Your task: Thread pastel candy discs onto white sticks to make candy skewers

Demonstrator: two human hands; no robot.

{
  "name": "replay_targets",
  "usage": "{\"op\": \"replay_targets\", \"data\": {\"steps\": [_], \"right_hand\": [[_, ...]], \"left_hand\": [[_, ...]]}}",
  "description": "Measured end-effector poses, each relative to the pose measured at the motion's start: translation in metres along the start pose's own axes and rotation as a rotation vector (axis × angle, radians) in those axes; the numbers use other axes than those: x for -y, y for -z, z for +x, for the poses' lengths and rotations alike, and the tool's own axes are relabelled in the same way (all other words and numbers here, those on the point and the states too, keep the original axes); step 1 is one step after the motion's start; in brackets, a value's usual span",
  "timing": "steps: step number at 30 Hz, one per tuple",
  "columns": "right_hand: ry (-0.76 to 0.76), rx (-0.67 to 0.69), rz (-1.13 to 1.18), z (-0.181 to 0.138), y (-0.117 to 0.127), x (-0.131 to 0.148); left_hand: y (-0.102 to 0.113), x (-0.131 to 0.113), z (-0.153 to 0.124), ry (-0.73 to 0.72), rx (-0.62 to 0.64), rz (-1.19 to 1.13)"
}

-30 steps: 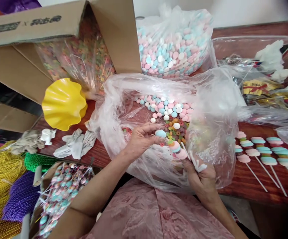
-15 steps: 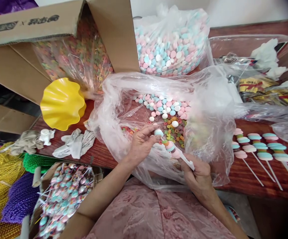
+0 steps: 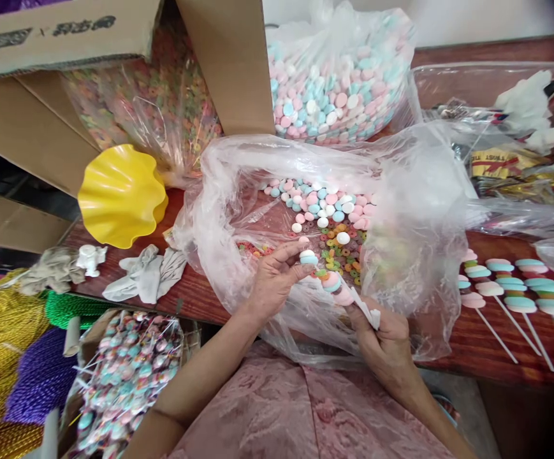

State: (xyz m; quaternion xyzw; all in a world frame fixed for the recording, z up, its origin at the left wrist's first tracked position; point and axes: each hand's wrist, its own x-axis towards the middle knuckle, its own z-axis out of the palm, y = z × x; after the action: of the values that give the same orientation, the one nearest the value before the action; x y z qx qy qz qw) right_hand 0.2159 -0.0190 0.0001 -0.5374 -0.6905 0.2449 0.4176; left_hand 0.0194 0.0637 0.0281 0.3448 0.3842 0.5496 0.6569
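My left hand (image 3: 273,279) pinches a white-and-blue marshmallow (image 3: 308,257) between thumb and fingers, over the opened plastic bag (image 3: 219,220). Close by on the right, my right hand (image 3: 386,336) is closed round white sticks (image 3: 368,310). A candy skewer (image 3: 334,284) of pink and blue marshmallows with coloured rings points from it toward the left hand's pinch. Inside the bag lie loose pink, blue and white marshmallows (image 3: 322,203) and colourful ring candies (image 3: 338,254). Finished-looking marshmallow sticks (image 3: 513,287) rest on the table to the right.
Behind the bag stand a full marshmallow bag (image 3: 341,95) and a cardboard box (image 3: 238,70) beside bagged rings (image 3: 162,121). A wavy yellow bowl (image 3: 121,197) and crumpled gloves (image 3: 150,274) are at left. Below stands a box of wrapped candy sticks (image 3: 123,376); a clear tray (image 3: 449,80) is back right.
The marshmallow in my left fingers now shows more of its blue side. Both hands keep nearly the same pose, and the whole view has shifted slightly.
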Motion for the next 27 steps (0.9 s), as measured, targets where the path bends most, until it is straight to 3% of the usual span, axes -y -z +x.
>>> {"op": "replay_targets", "data": {"steps": [7, 12, 16, 27], "right_hand": [[-0.063, 0.071, -0.013, 0.001, -0.003, 0.001], [-0.076, 0.095, -0.015, 0.003, -0.003, 0.001], [-0.104, 0.034, 0.038, 0.004, -0.004, 0.008], [-0.200, -0.113, 0.267, 0.006, -0.032, 0.021]], "left_hand": [[0.005, 0.017, 0.001, -0.168, -0.007, 0.052], [0.009, 0.019, 0.001, -0.586, 0.036, 0.491], [0.008, 0.015, 0.000, -0.875, 0.062, 0.785], [-0.008, 0.012, 0.005, -0.909, -0.044, 0.671]]}}
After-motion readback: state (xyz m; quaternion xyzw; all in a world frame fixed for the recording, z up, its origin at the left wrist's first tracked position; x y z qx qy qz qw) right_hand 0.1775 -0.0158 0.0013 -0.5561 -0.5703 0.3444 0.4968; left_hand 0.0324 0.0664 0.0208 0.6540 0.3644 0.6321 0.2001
